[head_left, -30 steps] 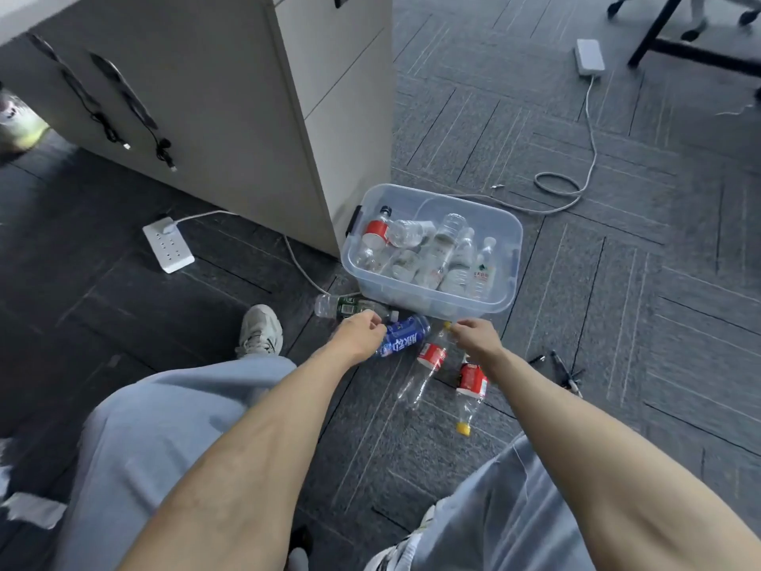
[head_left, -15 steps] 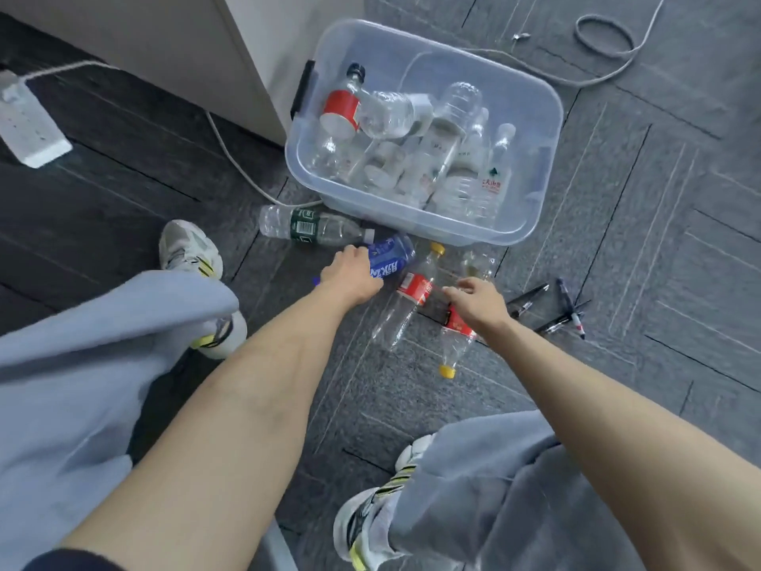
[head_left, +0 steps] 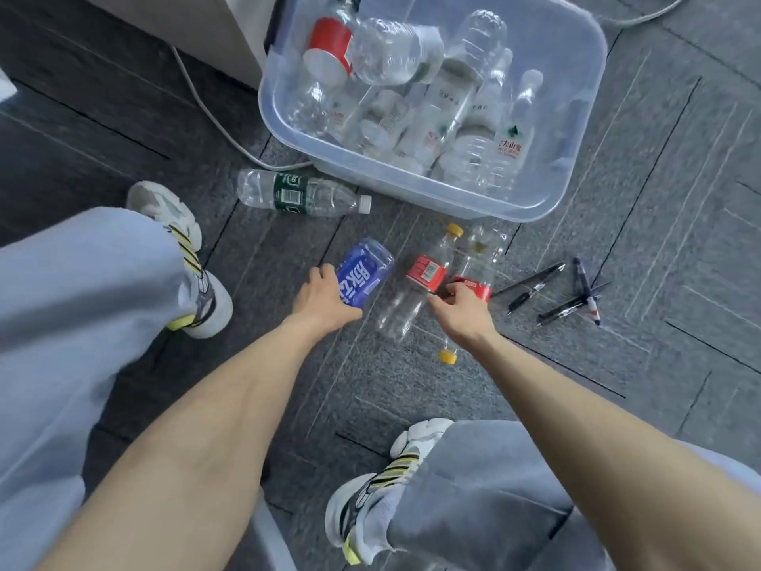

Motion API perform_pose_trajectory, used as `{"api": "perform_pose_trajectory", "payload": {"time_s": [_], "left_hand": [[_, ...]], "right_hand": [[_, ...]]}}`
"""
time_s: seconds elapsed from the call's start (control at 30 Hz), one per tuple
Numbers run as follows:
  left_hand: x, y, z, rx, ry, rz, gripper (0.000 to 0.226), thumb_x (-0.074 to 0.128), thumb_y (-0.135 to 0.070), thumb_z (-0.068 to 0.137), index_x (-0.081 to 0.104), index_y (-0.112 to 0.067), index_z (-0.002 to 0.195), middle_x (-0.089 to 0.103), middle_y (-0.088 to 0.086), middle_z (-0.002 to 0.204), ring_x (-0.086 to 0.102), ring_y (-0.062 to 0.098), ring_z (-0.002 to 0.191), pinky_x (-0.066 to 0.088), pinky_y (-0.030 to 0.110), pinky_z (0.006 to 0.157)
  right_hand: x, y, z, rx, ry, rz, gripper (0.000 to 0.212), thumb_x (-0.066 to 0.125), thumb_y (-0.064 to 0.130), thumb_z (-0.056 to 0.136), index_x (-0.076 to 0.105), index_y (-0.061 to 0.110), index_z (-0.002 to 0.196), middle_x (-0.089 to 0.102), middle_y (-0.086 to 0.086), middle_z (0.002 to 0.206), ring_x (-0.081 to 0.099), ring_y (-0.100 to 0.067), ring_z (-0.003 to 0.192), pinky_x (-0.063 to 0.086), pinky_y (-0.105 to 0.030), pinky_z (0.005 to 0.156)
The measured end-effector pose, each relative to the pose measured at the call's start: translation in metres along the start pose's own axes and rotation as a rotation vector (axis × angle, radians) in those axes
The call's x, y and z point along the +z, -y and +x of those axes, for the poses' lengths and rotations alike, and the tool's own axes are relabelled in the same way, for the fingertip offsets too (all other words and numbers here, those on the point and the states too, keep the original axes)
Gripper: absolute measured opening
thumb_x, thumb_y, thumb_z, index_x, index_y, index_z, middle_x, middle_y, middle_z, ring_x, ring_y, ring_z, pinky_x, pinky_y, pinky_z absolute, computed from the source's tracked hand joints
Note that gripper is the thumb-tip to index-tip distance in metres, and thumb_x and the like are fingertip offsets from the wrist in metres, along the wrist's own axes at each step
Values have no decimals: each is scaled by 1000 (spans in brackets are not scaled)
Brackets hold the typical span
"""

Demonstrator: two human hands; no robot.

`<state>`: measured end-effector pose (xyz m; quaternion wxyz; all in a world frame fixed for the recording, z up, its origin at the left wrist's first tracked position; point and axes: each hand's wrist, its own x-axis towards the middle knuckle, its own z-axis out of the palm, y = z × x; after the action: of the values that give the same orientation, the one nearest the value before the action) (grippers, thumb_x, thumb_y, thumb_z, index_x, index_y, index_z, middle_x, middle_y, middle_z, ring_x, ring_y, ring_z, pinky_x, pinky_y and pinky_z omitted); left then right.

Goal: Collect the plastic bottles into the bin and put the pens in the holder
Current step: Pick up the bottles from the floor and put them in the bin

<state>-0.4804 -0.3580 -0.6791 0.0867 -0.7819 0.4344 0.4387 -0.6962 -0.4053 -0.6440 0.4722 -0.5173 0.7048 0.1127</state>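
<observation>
A clear plastic bin (head_left: pixel 584 129) holding several empty bottles stands on the grey carpet. In front of it lie a green-label bottle (head_left: pixel 302 194), a blue-label bottle (head_left: pixel 364 270) and two red-label bottles with yellow caps, one (head_left: pixel 424 276) lying left of the other (head_left: pixel 477 257). My left hand (head_left: pixel 325 298) grips the lower end of the blue-label bottle. My right hand (head_left: pixel 463 309) closes around the right red-label bottle at its label. Several dark pens (head_left: pixel 564 288) lie scattered to the right of my right hand. No pen holder is in view.
A beige cabinet corner (head_left: pixel 230 30) stands left of the bin, with a white cable (head_left: pixel 214 117) running along the floor beside it. My two feet in white sneakers, one (head_left: pixel 181 241) at left and the other (head_left: pixel 370 492) at bottom centre, flank the bottles.
The camera has dropped closer to the floor. My left hand has closed on the blue-label bottle and my right hand has settled on the right red-label bottle.
</observation>
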Motion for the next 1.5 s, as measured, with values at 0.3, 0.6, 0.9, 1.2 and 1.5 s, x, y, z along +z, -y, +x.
{"api": "perform_pose_trajectory", "payload": {"time_s": [0.3, 0.6, 0.9, 1.2, 1.5], "left_hand": [[-45, 47, -76, -59, -107, -261, 78, 72, -45, 67, 32, -19, 129, 49, 3, 121, 55, 25, 103, 44, 35, 78], [-82, 35, -118, -45, -213, -342, 77, 74, -43, 70, 31, -16, 129, 51, 8, 124, 55, 27, 107, 40, 32, 78], [-121, 2, -195, 171, -347, -440, 80, 77, -44, 63, 40, -27, 132, 59, -1, 117, 60, 19, 101, 47, 31, 79], [-150, -51, -260, 334, -385, -576, 73, 75, -51, 62, 48, -34, 128, 66, -7, 109, 62, 18, 97, 48, 34, 85], [-164, -117, -264, 440, -203, -824, 60, 77, -48, 71, 54, -20, 119, 68, 4, 107, 66, 21, 92, 52, 31, 68]], "right_hand": [[58, 35, 31, 22, -88, 27, 99, 73, 32, 81, 6, 21, 153, 39, -29, 137, 57, -52, 110, 47, -50, 95], [42, 68, -45, -1, 167, 141, 116, 72, 41, 74, -4, 17, 158, 55, -21, 137, 59, -35, 117, 49, -36, 98], [-59, 83, -153, -383, 27, 372, 78, 74, 31, 76, 32, 25, 142, 62, -7, 108, 64, -25, 92, 58, -40, 77], [-123, 64, -249, -455, -279, 337, 86, 71, 41, 63, 28, 30, 136, 61, -1, 92, 66, -20, 81, 61, -43, 75], [-163, 68, -270, -458, -431, 449, 92, 75, 24, 74, 21, 24, 148, 59, -6, 97, 67, -29, 85, 60, -52, 77]]}}
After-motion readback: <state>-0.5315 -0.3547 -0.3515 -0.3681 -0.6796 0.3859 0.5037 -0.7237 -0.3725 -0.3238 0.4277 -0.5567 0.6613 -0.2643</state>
